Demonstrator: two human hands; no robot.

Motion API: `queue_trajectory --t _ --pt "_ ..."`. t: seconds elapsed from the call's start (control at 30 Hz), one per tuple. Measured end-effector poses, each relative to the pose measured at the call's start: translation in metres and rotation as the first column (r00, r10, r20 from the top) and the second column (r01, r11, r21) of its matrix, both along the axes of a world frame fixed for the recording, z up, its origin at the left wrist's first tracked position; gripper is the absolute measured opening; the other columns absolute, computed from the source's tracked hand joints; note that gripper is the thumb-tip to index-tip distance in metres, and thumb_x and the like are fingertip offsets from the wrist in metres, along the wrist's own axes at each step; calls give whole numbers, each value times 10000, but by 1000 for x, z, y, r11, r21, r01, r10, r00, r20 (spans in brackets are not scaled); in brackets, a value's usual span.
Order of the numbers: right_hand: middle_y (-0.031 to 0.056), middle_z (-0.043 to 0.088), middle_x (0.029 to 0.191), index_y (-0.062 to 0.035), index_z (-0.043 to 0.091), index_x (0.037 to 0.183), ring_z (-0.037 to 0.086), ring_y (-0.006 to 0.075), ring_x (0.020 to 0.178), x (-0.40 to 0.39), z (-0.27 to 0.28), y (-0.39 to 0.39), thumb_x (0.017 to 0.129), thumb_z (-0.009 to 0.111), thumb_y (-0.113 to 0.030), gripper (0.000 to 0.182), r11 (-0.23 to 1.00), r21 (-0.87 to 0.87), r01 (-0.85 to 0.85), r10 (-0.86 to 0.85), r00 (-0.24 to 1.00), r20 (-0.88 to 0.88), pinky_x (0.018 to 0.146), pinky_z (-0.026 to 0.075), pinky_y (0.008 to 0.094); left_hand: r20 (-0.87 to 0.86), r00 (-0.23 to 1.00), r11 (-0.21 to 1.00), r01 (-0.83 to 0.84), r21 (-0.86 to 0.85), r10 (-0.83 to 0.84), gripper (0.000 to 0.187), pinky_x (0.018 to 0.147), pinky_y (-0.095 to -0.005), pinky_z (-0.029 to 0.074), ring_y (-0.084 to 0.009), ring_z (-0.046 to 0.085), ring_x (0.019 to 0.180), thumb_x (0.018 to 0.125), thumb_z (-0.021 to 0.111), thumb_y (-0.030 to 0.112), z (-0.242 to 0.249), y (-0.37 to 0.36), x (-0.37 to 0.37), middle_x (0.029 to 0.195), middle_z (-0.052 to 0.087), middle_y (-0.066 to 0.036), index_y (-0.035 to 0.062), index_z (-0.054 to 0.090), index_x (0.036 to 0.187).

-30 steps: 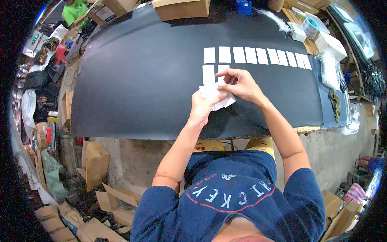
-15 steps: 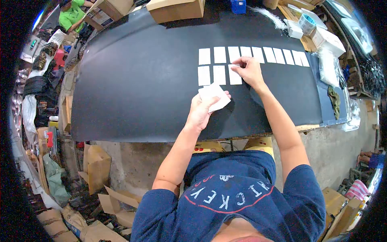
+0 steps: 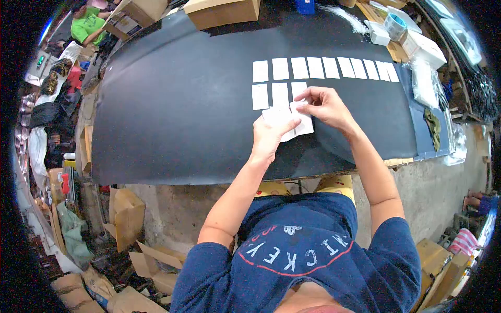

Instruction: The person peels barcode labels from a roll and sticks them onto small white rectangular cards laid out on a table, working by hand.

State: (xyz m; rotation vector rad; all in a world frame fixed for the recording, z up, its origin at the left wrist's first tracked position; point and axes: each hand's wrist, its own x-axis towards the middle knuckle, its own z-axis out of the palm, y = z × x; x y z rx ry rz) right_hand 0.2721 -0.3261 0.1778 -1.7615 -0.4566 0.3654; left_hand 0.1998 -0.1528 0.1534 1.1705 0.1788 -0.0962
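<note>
My left hand (image 3: 266, 137) is closed around a small stack of blank white cards (image 3: 275, 117), its thumb pressed on top. Fingers of my right hand (image 3: 329, 108) pinch a white card (image 3: 303, 125) that overlaps the right side of the stack. Beyond the hands, several white cards (image 3: 280, 68) lie side by side in a far row on the black tabletop (image 3: 172, 109). Nearer to me is a shorter row, with a card at its left end (image 3: 260, 97) and its third card (image 3: 298, 89) partly covered by my right hand.
A cardboard box (image 3: 222, 14) and a blue object (image 3: 305, 6) stand at the far edge. White boxes (image 3: 424, 48), a teal tape roll (image 3: 395, 26) and plastic bags (image 3: 425, 86) crowd the right side. A person in a green shirt (image 3: 87, 25) is at the far left.
My right hand has left the third card of the nearer row and come back to the stack, where it now grips another card. My left hand has shifted slightly right.
</note>
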Motion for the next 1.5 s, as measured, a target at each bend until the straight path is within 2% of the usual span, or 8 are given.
queue_trajectory --t 0.3,0.67,0.8,0.87,0.97,1.17,1.23,1.5 --pt "-18 569 652 -7 662 908 486 52 595 55 -26 -37 751 729 -113 201 938 -178 299 -254 938 235 560 384 216 -123 960 926 202 -319 -252 322 876 -343 519 -240 632 1003 841 604 22 9 -2 -1 1095 624 -185 -60 514 1139" --pt "91 568 701 -35 683 907 504 152 654 56 -33 -27 715 736 -144 227 838 -211 504 -201 644 738 626 415 268 -113 986 992 116 -40 -120 378 841 -317 505 -183 633 934 750 715 2 -4 -11 -4 1039 645 -108 -33 568 1096" --pt "95 639 776 -59 674 909 576 172 731 26 -5 -24 727 746 -182 230 910 -111 399 -298 817 494 650 443 298 -45 990 991 136 0 -136 362 831 -310 508 -171 641 907 738 740 16 4 -18 -4 1005 660 -97 -28 592 1066" --pt "38 630 743 -46 675 932 553 98 693 1 9 -24 761 733 -164 215 991 -72 114 -101 981 166 618 434 260 -29 992 993 121 12 -120 339 810 -300 510 -159 641 879 736 739 13 10 -23 -3 987 665 -91 -27 605 1046" --pt "9 618 697 -32 679 946 531 65 636 -4 -3 -35 766 718 -117 203 996 -44 78 -74 993 95 586 437 236 -6 993 990 121 76 -121 339 797 -295 518 -164 648 864 745 742 30 6 -26 1 973 669 -99 -30 601 1048" --pt "0 610 677 -8 679 897 528 58 627 49 -20 -78 742 736 -154 221 929 -162 334 -305 935 182 584 432 225 -86 972 976 214 -36 -216 330 868 -338 526 -245 655 949 845 653 80 6 -27 2 1018 660 -169 -61 540 1121" --pt "4 600 664 -15 684 872 520 67 616 57 -23 -77 724 743 -179 229 932 -126 341 -316 930 186 578 427 234 -98 968 939 195 -285 -231 326 915 -362 507 -273 632 1019 881 588 89 4 -29 4 1095 633 -203 -72 517 1156" --pt "62 589 689 -18 680 917 514 132 614 71 -40 -72 693 749 -150 269 862 -298 410 -214 827 519 590 432 289 -106 970 957 192 -218 -219 361 882 -350 514 -244 632 1001 839 604 25 2 -32 5 1098 630 -164 -63 512 1177"
